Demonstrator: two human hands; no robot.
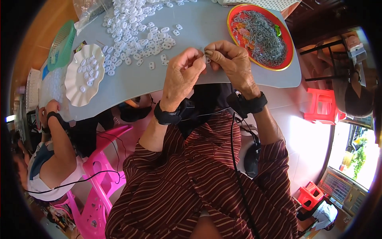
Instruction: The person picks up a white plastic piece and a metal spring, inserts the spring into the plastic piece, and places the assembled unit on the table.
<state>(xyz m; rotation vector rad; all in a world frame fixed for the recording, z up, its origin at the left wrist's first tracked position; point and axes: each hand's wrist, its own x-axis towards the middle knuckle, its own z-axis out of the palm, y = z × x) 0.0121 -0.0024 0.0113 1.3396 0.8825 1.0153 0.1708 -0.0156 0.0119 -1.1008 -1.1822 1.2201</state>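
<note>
My left hand [181,77] and my right hand [232,61] meet over the near edge of the grey table [207,24], fingertips pinched together on one small white plastic piece [207,59]. Both wrists carry black bands. A heap of several small white plastic pieces [135,28] lies on the table to the left of my hands. To the right stands a red round tray [238,16] filled with thin grey metal parts [260,36].
A white scalloped dish [75,85] with white pieces sits at the table's left, beside a green basket [61,46]. Another person [51,155] sits at the left on a pink chair [99,179]. Red stools [324,105] stand on the floor at the right.
</note>
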